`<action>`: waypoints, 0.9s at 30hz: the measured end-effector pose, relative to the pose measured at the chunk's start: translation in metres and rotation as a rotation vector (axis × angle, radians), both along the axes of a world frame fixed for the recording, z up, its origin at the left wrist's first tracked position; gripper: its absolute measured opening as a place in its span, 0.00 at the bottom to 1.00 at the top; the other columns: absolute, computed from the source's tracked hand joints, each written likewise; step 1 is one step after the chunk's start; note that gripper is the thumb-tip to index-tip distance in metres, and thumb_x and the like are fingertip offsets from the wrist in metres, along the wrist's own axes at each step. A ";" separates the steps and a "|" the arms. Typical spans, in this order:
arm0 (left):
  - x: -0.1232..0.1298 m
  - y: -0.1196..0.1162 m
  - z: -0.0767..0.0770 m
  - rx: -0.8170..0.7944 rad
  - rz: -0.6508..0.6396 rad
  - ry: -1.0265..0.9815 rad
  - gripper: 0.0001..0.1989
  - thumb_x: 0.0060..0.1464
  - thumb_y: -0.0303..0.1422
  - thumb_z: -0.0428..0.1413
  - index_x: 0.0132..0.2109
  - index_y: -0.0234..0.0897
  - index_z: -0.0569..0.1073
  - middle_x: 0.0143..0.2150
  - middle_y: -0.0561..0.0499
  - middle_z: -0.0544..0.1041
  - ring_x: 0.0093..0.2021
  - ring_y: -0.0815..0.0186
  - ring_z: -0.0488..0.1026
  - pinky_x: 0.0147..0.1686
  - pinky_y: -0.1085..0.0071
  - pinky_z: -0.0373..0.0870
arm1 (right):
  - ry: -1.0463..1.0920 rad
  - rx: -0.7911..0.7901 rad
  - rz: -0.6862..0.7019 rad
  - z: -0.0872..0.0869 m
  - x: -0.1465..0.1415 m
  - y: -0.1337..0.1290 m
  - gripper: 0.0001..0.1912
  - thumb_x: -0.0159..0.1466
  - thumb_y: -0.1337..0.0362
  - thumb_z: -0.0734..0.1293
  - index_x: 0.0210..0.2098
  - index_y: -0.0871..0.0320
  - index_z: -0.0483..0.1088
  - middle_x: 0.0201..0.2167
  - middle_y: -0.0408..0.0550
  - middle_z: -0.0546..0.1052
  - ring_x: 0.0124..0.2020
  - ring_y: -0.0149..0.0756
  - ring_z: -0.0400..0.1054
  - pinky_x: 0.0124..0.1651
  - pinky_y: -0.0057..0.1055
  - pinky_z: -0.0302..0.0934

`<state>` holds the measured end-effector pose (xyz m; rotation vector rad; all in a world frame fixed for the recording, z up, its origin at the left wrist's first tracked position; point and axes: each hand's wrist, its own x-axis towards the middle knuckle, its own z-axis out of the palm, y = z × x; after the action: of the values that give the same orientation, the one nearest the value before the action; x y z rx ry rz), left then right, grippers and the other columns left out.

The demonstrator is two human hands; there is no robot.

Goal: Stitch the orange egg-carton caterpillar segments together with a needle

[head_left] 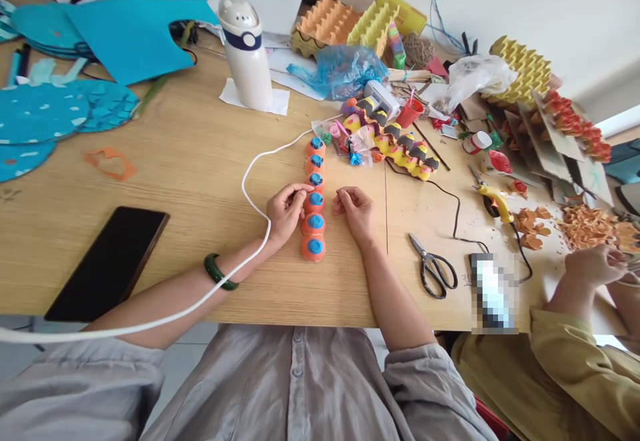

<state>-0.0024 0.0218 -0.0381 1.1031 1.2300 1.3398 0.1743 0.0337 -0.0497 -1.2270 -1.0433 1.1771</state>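
Observation:
An orange strip of egg-carton cups [313, 223] with blue tops lies lengthwise on the wooden table [200, 181]. My left hand [287, 213] touches its left side near the middle, thumb and forefinger pressed together at the cups; whether anything small is pinched there cannot be made out. Just right of the strip, apart from it, my right hand [356, 211] has its fingertips closed together, and what they hold, if anything, is too small to tell. Beyond the strip are yellow and black painted carton pieces [400, 144] and a small plastic bag with blue and pink bits [356, 148].
Black scissors [433, 268], a yellow glue gun [495, 202] and a phone [493, 291] are at right, near a co-worker's hands [597, 268]. A white cable [245, 188] crosses my left forearm. A tablet [107, 261] and white bottle [247, 58] stand left and behind.

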 end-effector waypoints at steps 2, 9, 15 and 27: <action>0.001 0.000 0.003 -0.024 0.020 -0.018 0.09 0.58 0.37 0.58 0.40 0.38 0.80 0.21 0.59 0.66 0.21 0.71 0.63 0.24 0.73 0.63 | -0.007 -0.004 -0.004 0.001 0.001 -0.001 0.24 0.56 0.40 0.76 0.32 0.55 0.74 0.25 0.40 0.77 0.21 0.28 0.68 0.26 0.28 0.67; -0.002 -0.001 0.009 -0.127 0.028 -0.182 0.09 0.58 0.37 0.58 0.40 0.38 0.80 0.20 0.61 0.62 0.20 0.72 0.60 0.23 0.72 0.63 | -0.006 -0.025 0.014 0.005 0.008 -0.005 0.20 0.60 0.44 0.76 0.32 0.55 0.76 0.25 0.41 0.78 0.20 0.28 0.68 0.25 0.28 0.67; -0.004 -0.004 0.013 -0.204 -0.059 -0.138 0.09 0.61 0.37 0.57 0.40 0.40 0.81 0.22 0.59 0.67 0.20 0.71 0.65 0.23 0.71 0.64 | 0.004 -0.058 -0.026 0.011 0.014 -0.008 0.17 0.62 0.47 0.76 0.32 0.54 0.77 0.26 0.41 0.79 0.21 0.29 0.70 0.25 0.29 0.70; -0.018 -0.005 0.016 -0.253 -0.139 -0.054 0.08 0.63 0.35 0.58 0.41 0.42 0.83 0.20 0.58 0.65 0.20 0.70 0.66 0.24 0.72 0.67 | -0.002 -0.101 0.006 0.014 0.015 -0.014 0.16 0.63 0.48 0.75 0.33 0.54 0.77 0.26 0.42 0.79 0.21 0.30 0.71 0.26 0.30 0.68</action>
<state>-0.0205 0.0166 -0.0226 0.9484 1.2227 1.0696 0.1898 0.0195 -0.0355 -1.3048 -1.0001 1.2461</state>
